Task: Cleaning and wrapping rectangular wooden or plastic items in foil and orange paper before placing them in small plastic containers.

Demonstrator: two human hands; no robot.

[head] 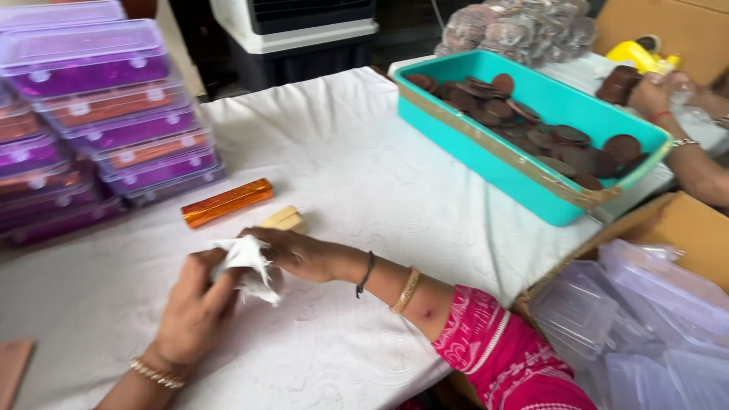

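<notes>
Crumpled white tissue [247, 266], thin and creased, held low over the white tablecloth [342, 175] near the front edge. No clear long axis; loose bunch, upper flap up toward the left, ragged tail down toward the right. Pinched between both hands: left hand [194, 315] below and to the left, fingers curled closed around the lower folds; right hand [300, 254] reaching in from the right, fingertips closed on the upper edge. Paper bulging out between the two sets of fingers, partly hidden by them.

Just beyond the hands, a pale yellowish block [285, 219], flat on the cloth. Beside it, farther left, an orange foil-wrapped roll [226, 203], shiny, cylindrical, lying slanted with its right end raised toward the far side. At far left, a stack of clear plastic boxes [99, 114] with purple and orange contents. To the right, a teal rectangular tray [486, 163], tape along its rim, holding dark brown round discs [531, 125]. At lower right, a cardboard box [683, 228] with clear plastic containers [630, 319]. Top right, another person's hand [657, 91] by the tray's far corner.
</notes>
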